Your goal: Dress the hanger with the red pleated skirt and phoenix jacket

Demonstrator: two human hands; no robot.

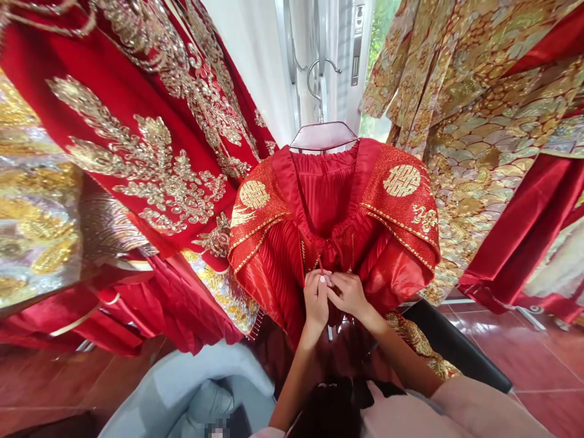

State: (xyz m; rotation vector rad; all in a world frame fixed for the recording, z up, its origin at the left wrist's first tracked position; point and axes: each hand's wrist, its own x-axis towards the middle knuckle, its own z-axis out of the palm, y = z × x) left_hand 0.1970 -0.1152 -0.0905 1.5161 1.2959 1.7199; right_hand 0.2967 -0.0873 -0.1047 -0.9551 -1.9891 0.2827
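Observation:
A red pleated garment (278, 261) with gold round emblems on its flared panels hangs in front of me on a hanger (325, 135). At its neckline a thin red tie cord (320, 265) runs down from a small bow (329, 246). My left hand (316, 298) pinches the end of this cord. Close beside it my right hand (349, 293) has its fingers bent together, touching the left fingertips at the same cord. What lies between the right fingertips is mostly hidden.
Red gowns with gold sequin embroidery (159, 164) hang at the left, and a gold-patterned robe (483, 140) at the right. Below are a light blue armchair (182, 371), a black bench (460, 347) and a red tiled floor (515, 350). A white door frame (358, 61) stands behind.

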